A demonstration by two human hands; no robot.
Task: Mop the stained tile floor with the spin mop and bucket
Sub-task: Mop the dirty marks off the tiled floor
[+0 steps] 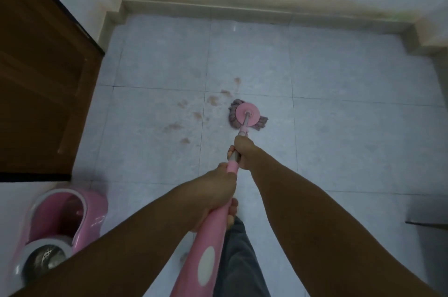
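Observation:
A pink spin mop stands on the pale tile floor (pixel 339 107), its round head (pixel 247 114) with grey strands pressed down just right of several brown stains (pixel 194 115). The pink and metal mop handle (pixel 207 243) runs back towards me. My right hand (pixel 241 151) grips the handle lower down, near its metal section. My left hand (pixel 215 196) grips the pink part higher up. The pink bucket (pixel 60 221) with a metal spinner basket sits on the floor at the lower left, beside my left forearm.
A dark wooden door (pixel 41 83) stands open along the left. A beige skirting (pixel 242 11) lines the far wall and steps out at the right corner. A grey object edge (pixel 429 214) shows at the right. My foot and trouser leg (pixel 238 255) are under the handle.

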